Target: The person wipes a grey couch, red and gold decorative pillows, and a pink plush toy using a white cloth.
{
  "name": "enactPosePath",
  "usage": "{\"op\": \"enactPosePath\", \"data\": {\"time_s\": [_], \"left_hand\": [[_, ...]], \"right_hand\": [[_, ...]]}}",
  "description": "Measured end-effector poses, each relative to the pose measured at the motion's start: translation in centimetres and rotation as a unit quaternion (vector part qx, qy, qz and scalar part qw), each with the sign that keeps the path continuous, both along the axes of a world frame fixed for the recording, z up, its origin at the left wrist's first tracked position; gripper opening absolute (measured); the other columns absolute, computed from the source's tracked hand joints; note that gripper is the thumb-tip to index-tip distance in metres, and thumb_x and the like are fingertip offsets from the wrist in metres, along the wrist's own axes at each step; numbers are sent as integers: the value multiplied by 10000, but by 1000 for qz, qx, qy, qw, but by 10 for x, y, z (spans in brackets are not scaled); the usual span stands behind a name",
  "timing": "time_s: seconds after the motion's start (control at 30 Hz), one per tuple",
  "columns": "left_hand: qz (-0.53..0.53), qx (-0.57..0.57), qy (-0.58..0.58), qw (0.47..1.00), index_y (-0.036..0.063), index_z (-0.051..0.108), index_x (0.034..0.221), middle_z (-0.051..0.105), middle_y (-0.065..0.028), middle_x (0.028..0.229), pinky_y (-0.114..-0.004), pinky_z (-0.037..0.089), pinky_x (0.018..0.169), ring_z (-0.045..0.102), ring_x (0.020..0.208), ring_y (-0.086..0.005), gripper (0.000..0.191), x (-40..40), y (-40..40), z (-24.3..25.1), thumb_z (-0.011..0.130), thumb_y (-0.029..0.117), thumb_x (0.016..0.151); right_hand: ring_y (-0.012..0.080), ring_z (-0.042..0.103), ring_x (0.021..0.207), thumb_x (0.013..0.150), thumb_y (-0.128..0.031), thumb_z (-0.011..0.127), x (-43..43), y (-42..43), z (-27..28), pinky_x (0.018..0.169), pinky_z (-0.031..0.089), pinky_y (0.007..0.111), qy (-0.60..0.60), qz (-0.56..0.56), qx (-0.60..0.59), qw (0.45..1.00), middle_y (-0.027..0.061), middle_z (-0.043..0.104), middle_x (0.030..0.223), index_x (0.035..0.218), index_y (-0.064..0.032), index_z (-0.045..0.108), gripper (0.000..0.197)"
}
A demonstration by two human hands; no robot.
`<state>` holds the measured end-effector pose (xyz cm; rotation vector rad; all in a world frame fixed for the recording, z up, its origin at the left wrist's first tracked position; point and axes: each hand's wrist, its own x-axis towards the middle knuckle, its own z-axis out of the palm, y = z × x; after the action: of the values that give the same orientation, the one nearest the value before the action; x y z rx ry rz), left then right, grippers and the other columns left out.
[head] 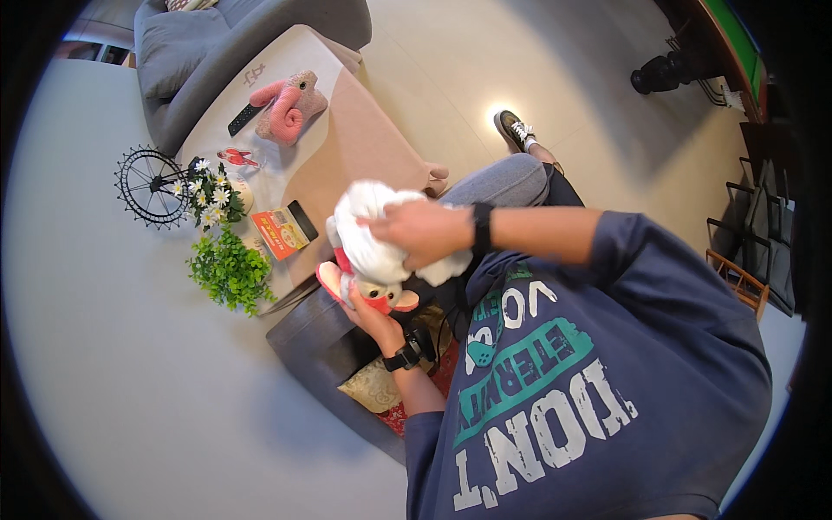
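Note:
My left hand (372,320) grips the head of a red and white plush animal (377,296) from below. The toy has pink-lined ears and dark eyes. Against and above its head lies a bulky white soft bundle (367,237); whether it is part of the toy, I cannot tell. Over this bundle is my right hand (422,234), slightly blurred, with one finger extended and the others partly bent; whether they pinch the white material is not clear. A black band circles my right wrist and a black watch (403,356) my left. Both hands are above my lap, beside the cloth-covered table.
The table (364,136) bears a pink elephant plush (289,110), a black remote control (243,119), potted daisies (211,195), a green plant (231,270), a Ferris wheel model (153,185) and an orange printed item (281,233). A grey sofa (240,58) stands behind; chairs stand right.

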<state>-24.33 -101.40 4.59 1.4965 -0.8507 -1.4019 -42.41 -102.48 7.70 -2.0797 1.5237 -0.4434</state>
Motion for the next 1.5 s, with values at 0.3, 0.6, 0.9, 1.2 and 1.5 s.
{"op": "enactPosePath", "data": {"time_s": [0.3, 0.6, 0.9, 1.2, 1.5], "left_hand": [[-94, -279, -494, 818, 26, 222, 1421, 211, -215, 1457, -517, 200, 1052, 213, 1332, -411, 890, 2, 21, 18, 730, 295, 742], [-221, -307, -520, 766, 65, 313, 1376, 377, -187, 1358, -472, 297, 1014, 353, 1268, -343, 949, 15, 9, -24, 820, 201, 585], [-181, -196, -422, 867, 22, 344, 1272, 536, -220, 1156, -435, 449, 866, 543, 1060, -373, 893, 7, 8, -15, 857, 189, 561], [-283, -164, -433, 840, 16, 514, 1134, 632, -250, 877, -485, 471, 661, 593, 832, -442, 558, -17, 29, -35, 760, 214, 675], [-305, -93, -484, 814, 47, 424, 1251, 630, -272, 841, -511, 464, 673, 596, 820, -453, 764, -34, 43, -10, 762, 405, 667]], "right_hand": [[317, 543, 989, 577, -185, 707, -44, 1, -43, 817, 489, 409, 8, 37, 54, 998, 80, 592, 1153, 1071, -28, 585, 532], [284, 546, 1006, 569, -218, 732, -42, 11, -55, 811, 487, 402, -20, 50, 78, 996, 50, 601, 1125, 1108, -68, 571, 581], [307, 537, 1015, 570, -185, 747, -43, 17, -18, 837, 476, 392, 52, 2, 45, 998, 99, 523, 1258, 1052, 7, 573, 547], [229, 521, 1007, 563, -179, 731, -10, 42, -6, 793, 450, 358, 43, 54, -104, 992, 45, 415, 1385, 988, -82, 601, 455], [294, 527, 980, 566, -149, 729, -108, 82, -42, 860, 472, 366, 33, -53, 30, 998, 61, 489, 1320, 1017, -38, 603, 482]]}}
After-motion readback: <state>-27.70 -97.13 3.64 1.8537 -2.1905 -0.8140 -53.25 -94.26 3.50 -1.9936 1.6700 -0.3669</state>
